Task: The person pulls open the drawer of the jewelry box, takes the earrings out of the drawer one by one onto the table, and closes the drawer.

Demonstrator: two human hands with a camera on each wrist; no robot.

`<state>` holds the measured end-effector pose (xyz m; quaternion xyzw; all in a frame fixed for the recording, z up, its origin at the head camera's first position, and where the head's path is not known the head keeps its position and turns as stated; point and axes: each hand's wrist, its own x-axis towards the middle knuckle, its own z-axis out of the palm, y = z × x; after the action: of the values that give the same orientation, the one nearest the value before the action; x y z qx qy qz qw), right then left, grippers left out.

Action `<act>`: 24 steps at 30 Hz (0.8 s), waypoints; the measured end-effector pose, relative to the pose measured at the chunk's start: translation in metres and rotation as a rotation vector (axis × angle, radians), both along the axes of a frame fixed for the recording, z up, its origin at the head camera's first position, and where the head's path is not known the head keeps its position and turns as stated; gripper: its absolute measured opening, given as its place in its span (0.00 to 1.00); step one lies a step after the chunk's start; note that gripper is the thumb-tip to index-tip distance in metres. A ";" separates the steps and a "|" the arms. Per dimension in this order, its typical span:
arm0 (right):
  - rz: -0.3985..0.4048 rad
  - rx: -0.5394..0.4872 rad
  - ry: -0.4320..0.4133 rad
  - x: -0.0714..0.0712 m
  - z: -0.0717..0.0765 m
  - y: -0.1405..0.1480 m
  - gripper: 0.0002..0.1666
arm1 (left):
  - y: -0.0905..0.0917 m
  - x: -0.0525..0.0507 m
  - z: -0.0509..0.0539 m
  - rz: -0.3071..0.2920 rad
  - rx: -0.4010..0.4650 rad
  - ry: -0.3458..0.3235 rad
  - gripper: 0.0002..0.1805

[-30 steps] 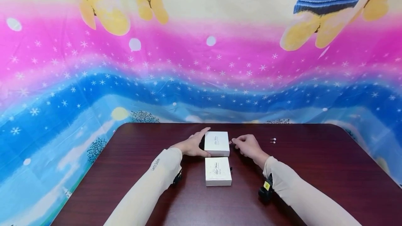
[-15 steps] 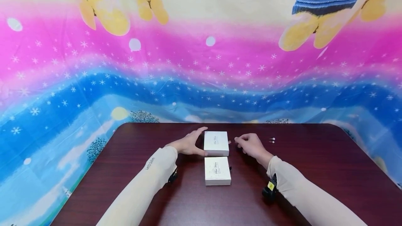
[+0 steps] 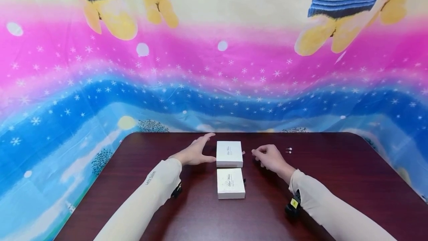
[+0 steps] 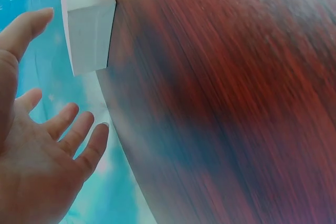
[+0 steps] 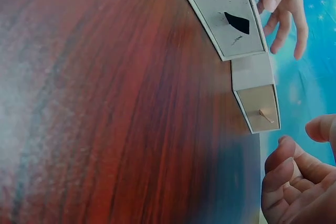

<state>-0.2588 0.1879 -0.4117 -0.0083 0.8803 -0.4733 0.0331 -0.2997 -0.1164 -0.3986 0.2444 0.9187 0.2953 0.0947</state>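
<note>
Two small white drawer boxes lie one in front of the other on the table. The far box (image 3: 229, 153) has a pale pink ribbon tab (image 5: 266, 116) on its right side. A black ribbon tab (image 5: 239, 23) sticks out of the near box (image 3: 230, 183). My left hand (image 3: 194, 152) is spread just left of the far box, thumb and fingers apart, nothing in its palm in the left wrist view. To the right of the pink tab is my right hand (image 3: 270, 157), its fingers loosely bent, with nothing seen between them.
Two small pearl-headed earrings or pins (image 3: 289, 150) lie right of my right hand. The dark red wooden table (image 3: 187, 215) ends just beyond the far box, where a printed cloth (image 3: 200, 84) hangs.
My left hand has let go of the far box and moved left. My right hand has drawn away rightward from the pink tab. The boxes stay in place on the table.
</note>
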 end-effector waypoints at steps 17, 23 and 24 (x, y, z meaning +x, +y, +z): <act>0.058 0.017 -0.014 0.012 0.002 0.004 0.18 | -0.009 0.017 0.003 0.022 0.027 0.048 0.44; 0.072 0.024 -0.029 0.017 0.002 0.004 0.18 | -0.011 0.021 0.004 -0.003 0.049 0.052 0.43; 0.075 0.025 -0.030 0.018 0.002 0.003 0.18 | -0.012 0.022 0.003 -0.008 0.055 0.050 0.43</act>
<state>-0.2407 0.1913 -0.4092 -0.0338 0.8846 -0.4607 0.0643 -0.2781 -0.1282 -0.3954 0.2577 0.9114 0.3139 0.0659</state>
